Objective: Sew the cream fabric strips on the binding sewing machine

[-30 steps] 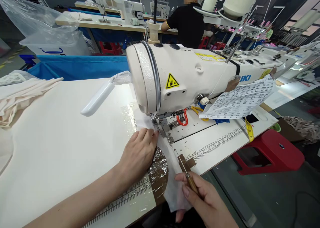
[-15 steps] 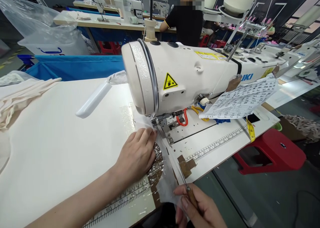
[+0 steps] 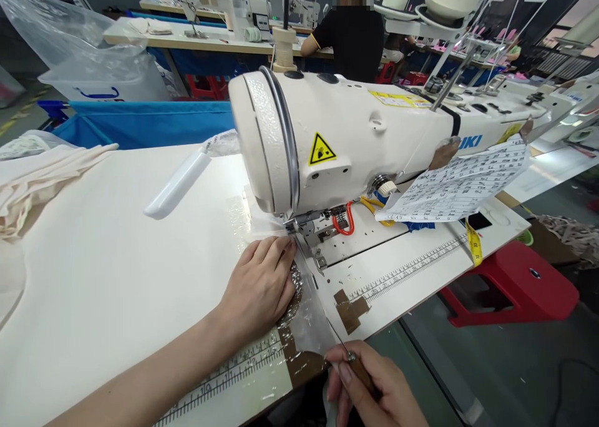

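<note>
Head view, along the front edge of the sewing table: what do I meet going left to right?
Cream fabric pile → white lever → left hand → presser foot → right hand holding an awl → yellow tape measure → red stool.

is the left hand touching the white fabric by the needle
Touching. The head view shows the left hand lying flat on the fabric, fingertips pressed down beside the presser foot.

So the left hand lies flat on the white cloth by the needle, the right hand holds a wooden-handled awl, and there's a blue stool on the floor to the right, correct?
Not quite: the stool is red, not blue, as the head view shows. The rest holds: the left hand lies flat on the white cloth by the needle, and the right hand holds the wooden-handled awl.
</note>
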`<action>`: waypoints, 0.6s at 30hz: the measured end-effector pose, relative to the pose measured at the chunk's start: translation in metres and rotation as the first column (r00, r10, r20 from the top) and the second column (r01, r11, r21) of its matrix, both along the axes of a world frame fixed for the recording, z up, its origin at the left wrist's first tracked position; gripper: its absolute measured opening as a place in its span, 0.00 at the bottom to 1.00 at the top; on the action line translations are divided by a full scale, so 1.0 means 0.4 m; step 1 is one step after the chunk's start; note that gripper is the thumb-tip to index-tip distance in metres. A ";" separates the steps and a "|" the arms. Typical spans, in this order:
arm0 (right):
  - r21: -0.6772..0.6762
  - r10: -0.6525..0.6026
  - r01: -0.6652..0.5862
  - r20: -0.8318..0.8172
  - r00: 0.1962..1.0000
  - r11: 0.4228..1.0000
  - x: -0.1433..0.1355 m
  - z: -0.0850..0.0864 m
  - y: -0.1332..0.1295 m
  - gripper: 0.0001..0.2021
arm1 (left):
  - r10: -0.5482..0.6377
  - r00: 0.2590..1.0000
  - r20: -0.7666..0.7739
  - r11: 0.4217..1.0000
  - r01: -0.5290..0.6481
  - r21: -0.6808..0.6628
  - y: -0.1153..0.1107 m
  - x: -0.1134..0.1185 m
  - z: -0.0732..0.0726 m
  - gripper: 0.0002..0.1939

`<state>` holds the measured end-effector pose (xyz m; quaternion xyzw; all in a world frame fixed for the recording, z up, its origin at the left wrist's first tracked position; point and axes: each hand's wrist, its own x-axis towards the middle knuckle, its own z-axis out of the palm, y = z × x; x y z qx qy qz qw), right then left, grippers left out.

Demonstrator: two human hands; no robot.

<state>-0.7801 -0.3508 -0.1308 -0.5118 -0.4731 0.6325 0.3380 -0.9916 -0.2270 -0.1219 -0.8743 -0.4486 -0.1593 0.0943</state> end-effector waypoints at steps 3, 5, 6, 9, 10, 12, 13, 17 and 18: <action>-0.019 0.014 -0.015 -0.038 0.999 1.000 -0.004 0.010 0.011 0.22 | -0.016 1.000 0.016 1.000 0.016 0.009 -0.008 0.005 0.001 0.22; -0.014 0.021 -0.021 -0.040 0.999 1.000 -0.008 0.019 0.020 0.22 | -0.030 0.999 0.019 0.999 0.030 0.021 -0.012 0.007 0.000 0.22; -0.007 0.025 -0.025 -0.033 0.999 1.000 -0.009 0.022 0.024 0.22 | -0.036 0.999 0.019 0.999 0.036 0.026 -0.013 0.008 -0.001 0.22; 0.003 0.037 -0.037 -0.009 0.999 0.999 -0.012 0.029 0.035 0.21 | -0.051 0.999 0.019 0.998 0.050 0.038 -0.015 0.008 -0.004 0.21; 0.011 0.043 -0.043 -0.005 0.999 0.999 -0.012 0.030 0.039 0.21 | -0.053 0.998 0.019 0.998 0.052 0.040 -0.015 0.008 -0.005 0.21; 0.038 0.062 -0.062 0.009 0.998 0.997 -0.013 0.030 0.045 0.20 | -0.053 0.998 0.019 0.998 0.052 0.040 -0.014 0.008 -0.007 0.21; 0.053 0.072 -0.073 0.021 0.997 0.996 -0.013 0.030 0.049 0.19 | -0.053 0.998 0.020 0.998 0.052 0.038 -0.014 0.008 -0.007 0.21; 0.086 0.092 -0.097 0.054 0.994 0.992 -0.017 0.031 0.065 0.17 | -0.048 0.999 0.024 0.999 0.048 0.024 -0.012 0.007 -0.006 0.22; 0.089 0.094 -0.098 0.054 0.994 0.991 -0.018 0.031 0.068 0.16 | -0.046 0.999 0.024 0.999 0.046 0.018 -0.011 0.007 -0.005 0.22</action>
